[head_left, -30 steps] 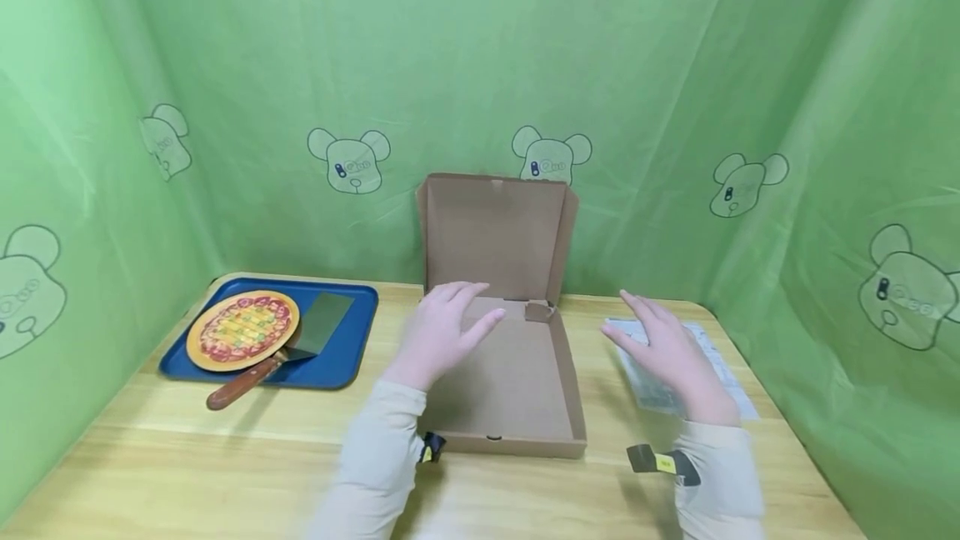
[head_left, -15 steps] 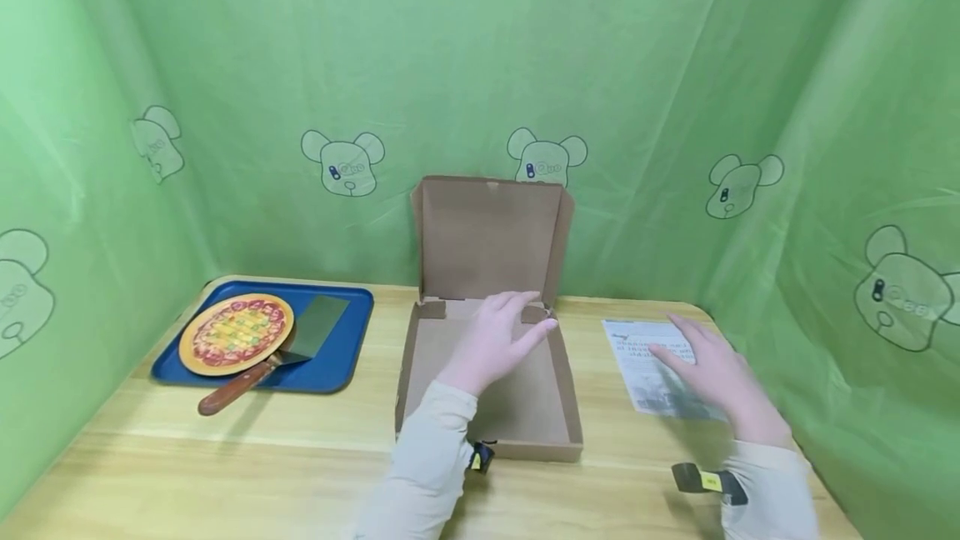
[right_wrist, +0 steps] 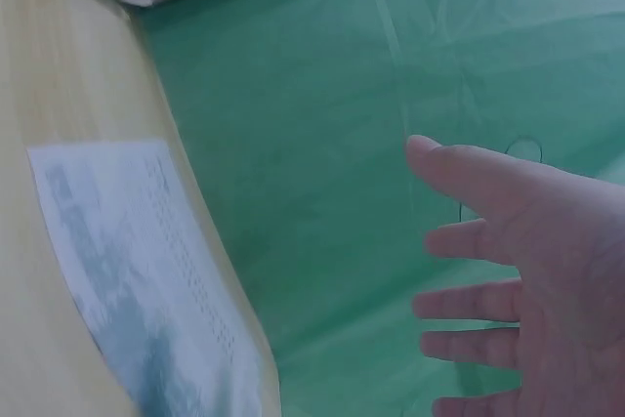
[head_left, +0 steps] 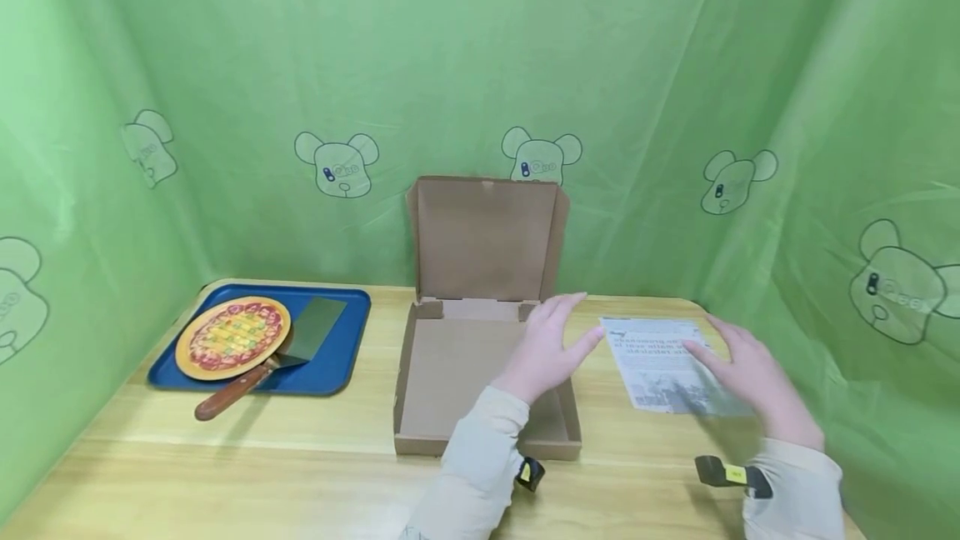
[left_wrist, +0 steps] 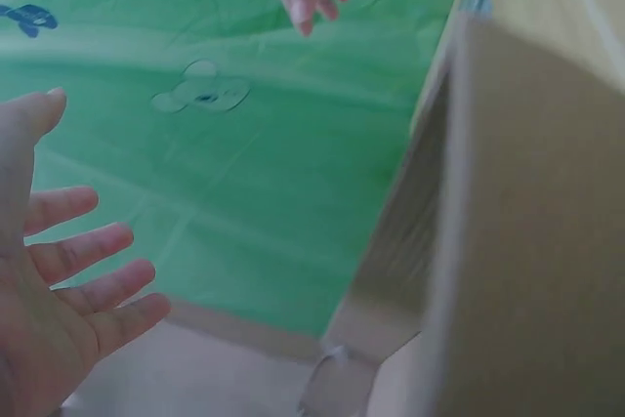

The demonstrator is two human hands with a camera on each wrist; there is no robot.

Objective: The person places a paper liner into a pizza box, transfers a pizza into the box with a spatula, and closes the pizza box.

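Green sheeting (head_left: 442,48) round three sides of a wood-grained table (head_left: 292,461); loose-fingered hands (head_left: 546,354) (head_left: 761,377) apart above it.

Light is bright and even in the head view, leaving pale glare on the near tabletop (head_left: 300,482) and sheen on the green curtain (head_left: 420,48). A soft shadow falls left of the right hand (head_left: 765,382). The wrist views are dimmer, blurring the cardboard box (left_wrist: 547,241) and printed sheet (right_wrist: 146,261).
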